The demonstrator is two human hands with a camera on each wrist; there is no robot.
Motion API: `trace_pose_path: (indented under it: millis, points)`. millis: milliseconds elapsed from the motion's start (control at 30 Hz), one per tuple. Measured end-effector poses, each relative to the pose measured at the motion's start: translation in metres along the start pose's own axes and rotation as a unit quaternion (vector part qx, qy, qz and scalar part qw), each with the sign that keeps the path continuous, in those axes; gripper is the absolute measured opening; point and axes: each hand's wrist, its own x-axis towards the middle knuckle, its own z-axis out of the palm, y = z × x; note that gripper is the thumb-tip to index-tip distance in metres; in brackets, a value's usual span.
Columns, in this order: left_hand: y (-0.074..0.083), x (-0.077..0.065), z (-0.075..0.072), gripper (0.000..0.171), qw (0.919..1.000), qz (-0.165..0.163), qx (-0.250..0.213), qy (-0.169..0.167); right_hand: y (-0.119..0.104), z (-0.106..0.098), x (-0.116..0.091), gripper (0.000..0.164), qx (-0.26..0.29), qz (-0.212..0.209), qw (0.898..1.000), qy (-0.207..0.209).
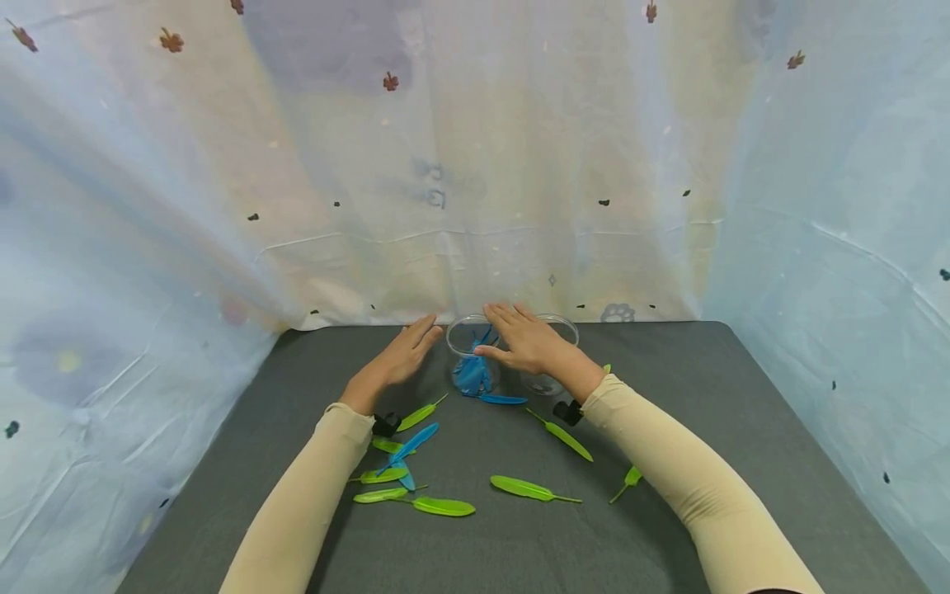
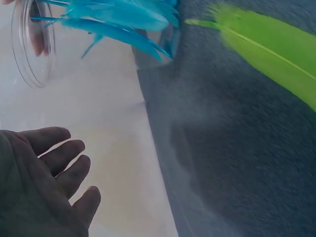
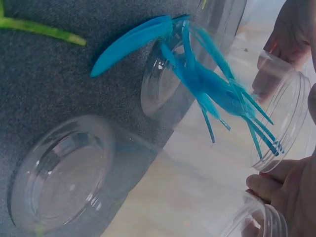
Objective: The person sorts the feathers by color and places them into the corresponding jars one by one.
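My left hand (image 1: pixel 401 356) is held beside a clear jar (image 1: pixel 449 340) at the back of the table, fingers extended and holding nothing. In the left wrist view its fingers (image 2: pixel 71 168) are spread apart from the jar. Blue feathers (image 3: pixel 212 89) stand inside this jar, quills toward the rim. My right hand (image 1: pixel 529 340) reaches over the space between this jar and a second clear jar (image 3: pixel 64 173), its fingers straight and its thumb overlapping the first jar's rim. That second jar holds no feathers and is partly hidden by the right hand.
One blue feather (image 1: pixel 503 399) lies at the first jar's base. Several green feathers (image 1: pixel 445 506) and a few blue ones (image 1: pixel 416 444) are scattered on the dark grey table (image 1: pixel 534 544). A patterned cloth (image 1: pixel 475 165) hangs behind the table and along its sides.
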Motion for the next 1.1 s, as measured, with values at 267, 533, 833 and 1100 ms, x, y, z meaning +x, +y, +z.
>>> trace_pose_path:
  millis: [267, 533, 833, 1100]
  points:
    - [-0.016, -0.009, 0.001, 0.07, 0.9996, -0.014, 0.019, -0.015, -0.003, 0.0, 0.003, 0.095, 0.005, 0.008, 1.0, -0.009]
    - [-0.024, -0.025, 0.001, 0.067, 0.9983, -0.025, 0.032, -0.042, -0.004, 0.003, 0.005, 0.096, 0.004, 0.012, 1.0, -0.011]
    - [-0.03, -0.055, -0.004, 0.054, 0.9976, -0.021, 0.039, -0.053, -0.005, 0.005, 0.004, 0.096, -0.002, 0.016, 1.0, -0.015]
    - [-0.034, -0.08, -0.005, 0.046, 0.9965, -0.017, 0.06, -0.055, -0.004, 0.006, 0.004, 0.096, 0.003, 0.012, 1.0, -0.017]
